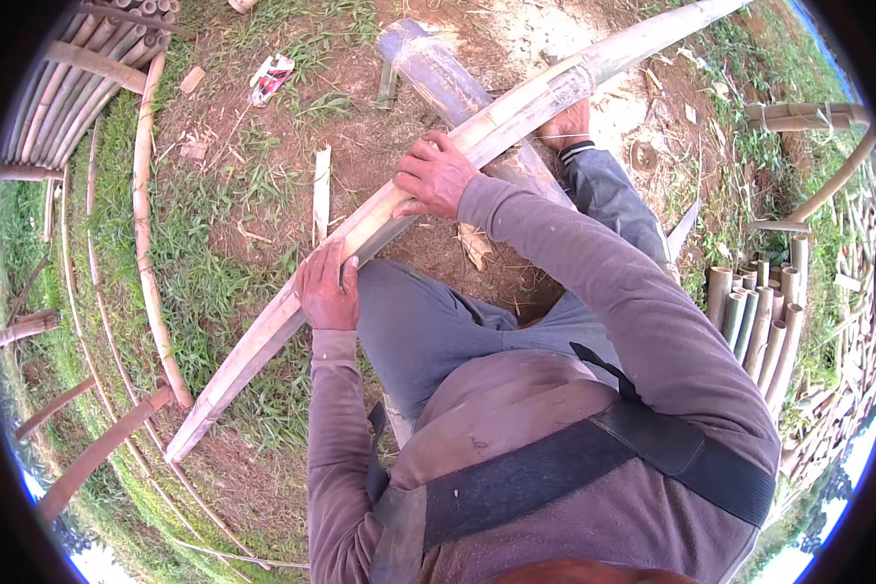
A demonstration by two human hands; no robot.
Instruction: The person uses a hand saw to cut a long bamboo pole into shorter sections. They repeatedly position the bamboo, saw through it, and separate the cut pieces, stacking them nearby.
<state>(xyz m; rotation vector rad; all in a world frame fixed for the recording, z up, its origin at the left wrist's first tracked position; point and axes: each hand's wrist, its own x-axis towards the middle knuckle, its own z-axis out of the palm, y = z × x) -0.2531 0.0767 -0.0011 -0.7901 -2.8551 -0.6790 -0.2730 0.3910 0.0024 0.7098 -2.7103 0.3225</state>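
A long split bamboo pole slants across in front of me, from low left to the top right. My left hand is closed over its nearer, lower part, fingers on the top face. Further along, my right hand grips the same pole from above, its fingers curled over the edge. Beyond my right hand the pole crosses above a thick bamboo log lying on the ground. My bare right foot is beside the log, partly hidden by the pole.
A pale blade-like piece stands right of my leg. Upright cut bamboo lengths cluster at the right. Stacked poles lie on a bamboo rack at upper left. A thin wood strip and a crumpled wrapper lie on the grassy ground.
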